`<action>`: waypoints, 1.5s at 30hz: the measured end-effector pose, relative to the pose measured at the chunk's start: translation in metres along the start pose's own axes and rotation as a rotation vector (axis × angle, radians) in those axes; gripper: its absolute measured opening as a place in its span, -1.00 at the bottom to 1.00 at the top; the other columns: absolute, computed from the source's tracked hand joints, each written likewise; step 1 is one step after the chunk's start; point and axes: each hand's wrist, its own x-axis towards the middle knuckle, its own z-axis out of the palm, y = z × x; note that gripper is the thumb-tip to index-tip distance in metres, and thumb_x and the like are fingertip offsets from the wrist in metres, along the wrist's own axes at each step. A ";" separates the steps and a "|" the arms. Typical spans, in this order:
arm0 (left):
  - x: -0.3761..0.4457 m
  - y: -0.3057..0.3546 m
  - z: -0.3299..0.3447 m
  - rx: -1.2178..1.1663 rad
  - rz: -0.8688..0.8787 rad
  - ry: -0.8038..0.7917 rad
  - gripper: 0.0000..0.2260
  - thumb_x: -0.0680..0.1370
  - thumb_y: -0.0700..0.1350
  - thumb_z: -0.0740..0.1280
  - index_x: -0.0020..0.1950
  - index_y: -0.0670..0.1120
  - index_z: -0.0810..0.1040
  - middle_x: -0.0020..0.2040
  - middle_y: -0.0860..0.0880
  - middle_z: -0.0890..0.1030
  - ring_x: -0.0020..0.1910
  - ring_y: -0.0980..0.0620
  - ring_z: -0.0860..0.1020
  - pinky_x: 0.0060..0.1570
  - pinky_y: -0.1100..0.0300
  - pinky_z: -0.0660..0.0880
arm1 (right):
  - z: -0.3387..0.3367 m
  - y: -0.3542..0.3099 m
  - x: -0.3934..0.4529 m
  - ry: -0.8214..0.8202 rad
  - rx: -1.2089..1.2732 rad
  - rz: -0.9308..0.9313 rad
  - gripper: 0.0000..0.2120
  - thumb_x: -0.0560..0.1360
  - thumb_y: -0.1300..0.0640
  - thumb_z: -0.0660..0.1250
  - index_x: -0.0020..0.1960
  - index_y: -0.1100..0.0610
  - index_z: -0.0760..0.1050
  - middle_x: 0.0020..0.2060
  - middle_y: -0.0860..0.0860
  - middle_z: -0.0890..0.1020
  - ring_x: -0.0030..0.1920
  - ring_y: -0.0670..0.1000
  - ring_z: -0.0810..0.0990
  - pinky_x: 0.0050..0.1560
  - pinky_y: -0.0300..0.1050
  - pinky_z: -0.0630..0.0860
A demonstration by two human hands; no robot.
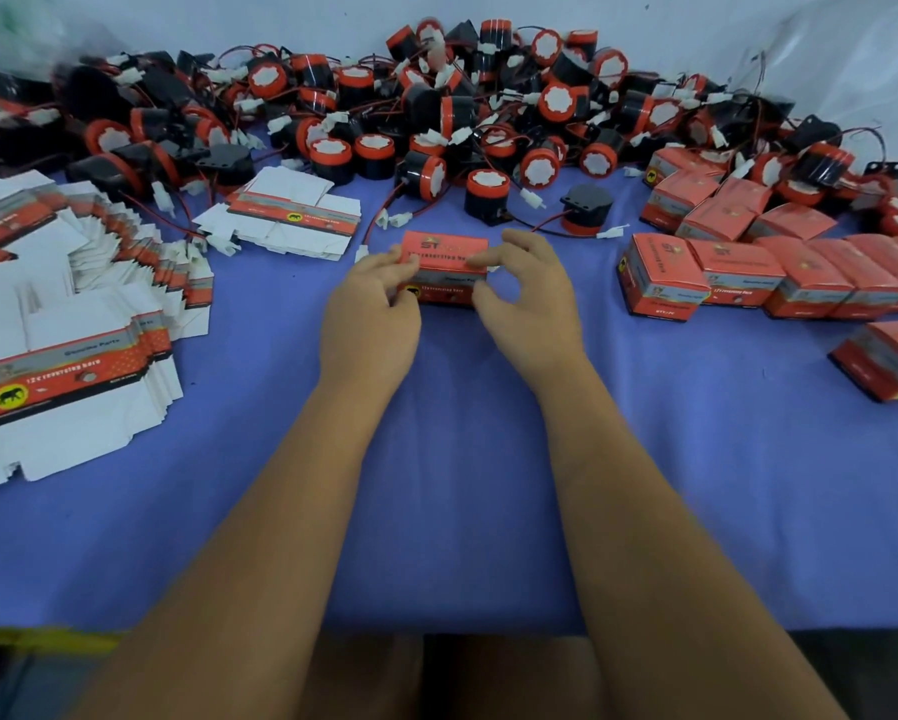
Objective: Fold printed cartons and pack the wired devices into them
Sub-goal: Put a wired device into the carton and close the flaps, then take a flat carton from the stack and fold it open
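A red printed carton stands on the blue cloth at the centre, its top flap down. My left hand grips its left end with curled fingers. My right hand pinches its right end between thumb and fingers. Behind it lies a large pile of black and red wired devices with white connectors. Flat unfolded cartons are fanned out at the left, and a smaller stack of flat cartons lies left of centre.
Several closed red cartons stand in rows at the right, one more carton at the far right edge. A white wall backs the pile. Clear plastic sits at the back right. The table's front edge runs along the bottom.
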 end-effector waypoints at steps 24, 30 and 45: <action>-0.006 0.095 0.116 -0.452 -0.252 -0.087 -0.81 0.62 -0.12 0.15 0.07 0.10 0.53 0.07 0.18 0.49 -0.04 0.32 0.50 -0.15 0.42 0.41 | -0.068 0.039 -0.001 0.114 -0.830 0.017 -0.69 0.56 -0.03 0.19 0.28 -0.06 0.46 0.15 0.05 0.42 0.12 0.10 0.34 0.02 -0.08 0.23; -0.006 0.110 0.140 -0.497 -0.282 -0.409 -0.57 0.66 -0.03 0.14 0.54 0.08 0.30 0.45 0.03 0.45 0.36 0.05 0.44 0.39 -0.01 0.40 | -0.095 0.060 0.013 0.032 -0.931 0.041 -0.72 0.53 0.03 0.27 0.23 -0.08 0.49 0.24 -0.03 0.44 0.23 0.09 0.34 0.13 -0.06 0.28; 0.013 0.070 0.099 -0.324 -0.136 -0.270 -0.72 0.62 -0.23 0.16 0.11 0.04 0.60 -0.38 0.11 0.50 -0.60 0.16 0.33 -0.61 0.31 0.25 | -0.123 0.074 0.038 0.227 -0.894 0.317 -0.64 0.49 0.15 0.25 0.26 0.17 0.53 0.41 0.22 0.32 0.41 0.25 0.22 0.38 0.15 0.10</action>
